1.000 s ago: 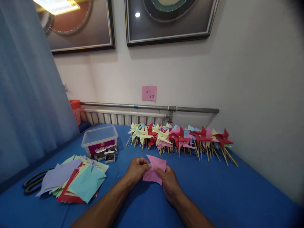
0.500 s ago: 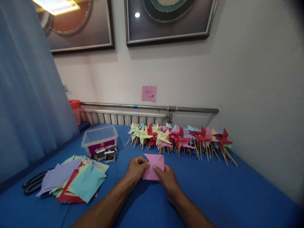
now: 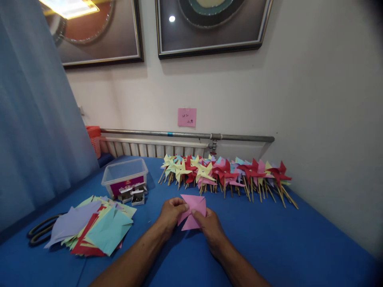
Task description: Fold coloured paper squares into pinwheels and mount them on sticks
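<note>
Between my hands, just above the blue-covered table, is a pink paper square (image 3: 196, 202) with slits cut in from its corners. My left hand (image 3: 172, 213) pinches its left side between thumb and fingers. On the right side, my right hand (image 3: 209, 224) grips the sheet, thumb on top near the middle and fingers underneath. The cut at the lower left gapes open in a wedge. Beyond the paper lie finished paper pinwheels (image 3: 226, 171) on sticks, in red, yellow, pink and blue.
At left lies a pile of coloured paper sheets (image 3: 110, 229) over black-handled scissors (image 3: 40, 231). Behind it are a clear plastic tub (image 3: 125, 171) and small boxes of metal pins (image 3: 138, 197). A blue curtain (image 3: 38, 119) hangs at far left; a pipe (image 3: 185, 135) runs along the wall.
The pink paper's lower flaps have spread apart, opening the cut at the lower left. Both hands stay in nearly the same place, still holding it.
</note>
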The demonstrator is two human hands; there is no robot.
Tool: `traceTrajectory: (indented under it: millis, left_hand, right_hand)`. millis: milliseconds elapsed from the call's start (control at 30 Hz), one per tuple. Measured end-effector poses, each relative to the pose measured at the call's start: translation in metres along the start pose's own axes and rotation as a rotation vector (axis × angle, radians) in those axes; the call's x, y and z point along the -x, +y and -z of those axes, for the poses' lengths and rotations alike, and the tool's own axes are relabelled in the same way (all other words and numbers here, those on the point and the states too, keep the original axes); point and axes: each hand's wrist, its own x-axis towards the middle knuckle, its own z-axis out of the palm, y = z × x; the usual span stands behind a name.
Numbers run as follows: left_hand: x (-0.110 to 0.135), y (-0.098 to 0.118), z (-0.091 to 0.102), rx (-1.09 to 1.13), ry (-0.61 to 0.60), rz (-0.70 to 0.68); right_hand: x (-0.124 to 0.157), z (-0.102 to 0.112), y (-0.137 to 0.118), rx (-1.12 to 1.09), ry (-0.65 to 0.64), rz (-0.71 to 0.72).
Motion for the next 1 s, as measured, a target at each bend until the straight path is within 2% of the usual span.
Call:
traceTrajectory:
  millis: [133,400,633,867,1000]
  left_hand:
    - [0.002,-0.001,-0.001,0.035,-0.025,0.031]
    - [-0.003,-0.002,0.001,-0.052,0.048,-0.004]
    - [-0.007,-0.008,0.003,-0.089,0.064,-0.01]
    - [-0.009,-0.011,0.002,-0.098,0.108,-0.015]
    - [-0.007,-0.011,0.0,-0.08,0.091,-0.013]
  right_hand:
    - [0.001,0.0,-0.001,-0.001,-0.015,0.002]
    - [-0.001,0.001,0.0,-0.081,-0.038,-0.018]
    - [-0.007,0.002,0.007,-0.03,-0.023,-0.039]
    - [-0.005,0.0,0.003,-0.047,-0.047,-0.037]
    - [-0.003,-0.001,0.002,-0.024,-0.009,-0.035]
